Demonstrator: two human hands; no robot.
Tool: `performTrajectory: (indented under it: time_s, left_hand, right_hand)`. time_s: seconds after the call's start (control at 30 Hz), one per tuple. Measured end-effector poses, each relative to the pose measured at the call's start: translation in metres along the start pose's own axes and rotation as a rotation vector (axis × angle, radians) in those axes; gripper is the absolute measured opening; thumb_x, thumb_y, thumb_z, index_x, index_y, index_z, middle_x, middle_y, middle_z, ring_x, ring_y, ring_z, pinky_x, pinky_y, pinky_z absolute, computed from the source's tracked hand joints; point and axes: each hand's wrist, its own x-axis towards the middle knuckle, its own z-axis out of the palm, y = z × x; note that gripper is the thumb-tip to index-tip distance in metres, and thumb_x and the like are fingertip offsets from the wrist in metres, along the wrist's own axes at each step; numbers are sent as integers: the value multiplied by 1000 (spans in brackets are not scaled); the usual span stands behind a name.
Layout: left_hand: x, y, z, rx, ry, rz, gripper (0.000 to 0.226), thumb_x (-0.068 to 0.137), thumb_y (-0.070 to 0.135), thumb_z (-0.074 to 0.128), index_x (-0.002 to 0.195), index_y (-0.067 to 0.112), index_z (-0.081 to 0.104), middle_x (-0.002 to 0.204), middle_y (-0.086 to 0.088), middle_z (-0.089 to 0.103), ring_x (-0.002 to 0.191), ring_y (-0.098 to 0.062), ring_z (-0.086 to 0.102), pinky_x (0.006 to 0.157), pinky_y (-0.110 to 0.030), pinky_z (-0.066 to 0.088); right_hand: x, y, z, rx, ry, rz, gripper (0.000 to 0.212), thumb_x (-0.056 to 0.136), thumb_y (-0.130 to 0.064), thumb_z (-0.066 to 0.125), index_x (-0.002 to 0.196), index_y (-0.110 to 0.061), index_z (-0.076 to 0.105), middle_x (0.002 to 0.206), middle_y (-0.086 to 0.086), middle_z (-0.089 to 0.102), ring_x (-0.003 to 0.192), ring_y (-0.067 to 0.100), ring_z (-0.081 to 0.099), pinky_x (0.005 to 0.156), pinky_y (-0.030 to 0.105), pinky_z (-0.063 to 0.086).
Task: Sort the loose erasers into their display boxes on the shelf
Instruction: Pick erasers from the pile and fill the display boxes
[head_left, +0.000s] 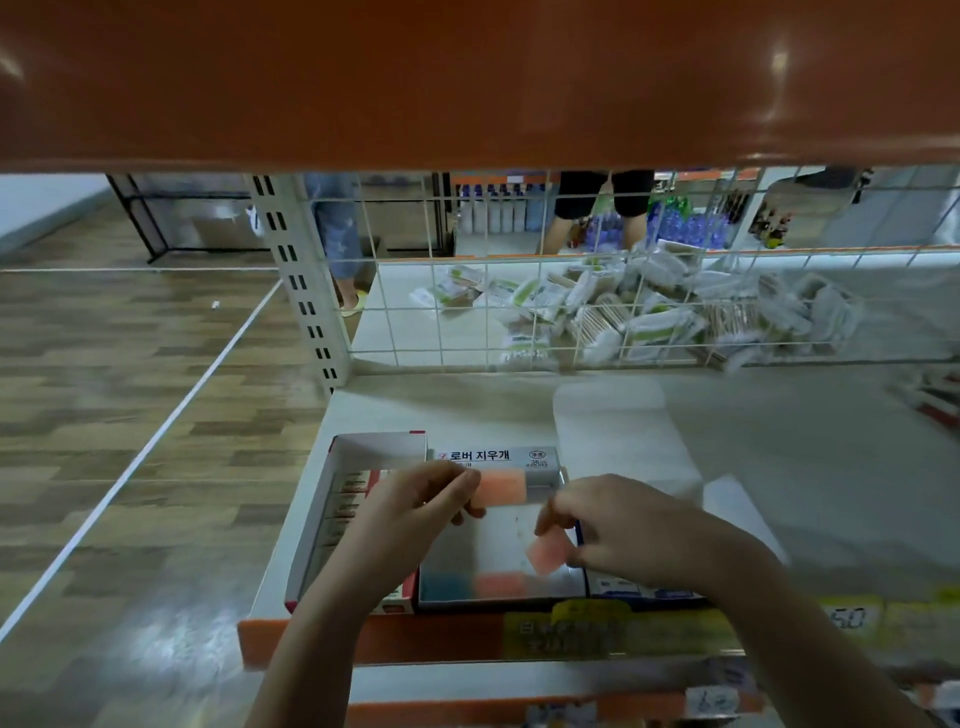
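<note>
— So where is the loose pink eraser (545, 555) sitting right now?

— It is hanging just over the open display box (501, 540), toward its right wall. The right hand (618, 525) is pinching it between curled fingertips, probably so it can be dropped in flat beside the pink and blue ones already lying along the box's front edge.

— And the other hand?

— The left hand (415, 501) is gripping a longer pink-and-grey eraser (511, 486) at the back of that same box, fingers curled round its left end. I am guessing it is lining it up under the printed lid flap.

— What is sitting around the box?

— Left of it, touching, a red-trimmed box (332, 514) is holding a row of wrapped erasers. Both are standing on the shelf (467, 410), whose wire grid back (519, 291) is letting a heap of packets (649, 312) show behind the box.
</note>
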Motion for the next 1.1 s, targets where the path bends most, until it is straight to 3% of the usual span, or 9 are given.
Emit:
performTrajectory:
  time_s: [0.23,0.33,0.47,0.6,0.83,0.97,1.1]
  left_hand:
    - [6,1,0,13,-58,12,18,93,27,49,83,30,64,66,13,63,64,2,54,63,-18,42]
    - [8,0,0,13,-68,15,20,93,29,49,79,30,65,64,11,61,62,-2,52,63,-23,41]
    - [9,-1,2,39,-89,28,19,93,28,49,82,32,64,70,18,65,65,1,55,62,-16,42]
    - [13,-2,2,66,-83,41,21,93,30,49,78,32,64,70,2,64,67,-16,56,62,-27,41]
    - [17,-3,3,126,-100,33,21,94,31,49,78,35,62,67,6,60,59,-5,49,60,-25,39]
    - [19,-5,3,145,-106,32,19,94,30,50,80,36,62,68,7,61,58,0,49,60,-22,40]
    - [21,-6,2,147,-108,31,18,94,30,50,83,34,63,71,4,62,62,-6,51,60,-23,40]
  right_hand:
    - [0,-4,2,-27,-69,27,31,88,-25,60,118,-29,61,82,-20,33,70,-5,39,62,8,33]
    - [-2,-7,2,-29,-87,52,30,88,-28,60,118,-30,61,87,-15,35,81,1,44,67,11,34]
    - [-3,-10,4,-65,-94,104,37,86,-15,56,121,-27,60,106,-3,47,106,12,49,81,19,41]
    - [0,-15,9,-105,-89,179,38,84,-10,53,117,-27,60,115,3,45,109,19,46,90,29,45]
    - [5,-20,5,-153,-92,203,30,84,-11,59,110,-24,62,114,2,43,106,20,46,76,23,35]
    - [5,-23,8,-225,-82,191,26,85,-13,59,109,-23,63,111,3,44,107,22,45,78,25,35]
    - [8,-26,13,-332,-95,156,28,89,-11,53,113,-22,62,118,6,48,108,25,40,79,26,30]
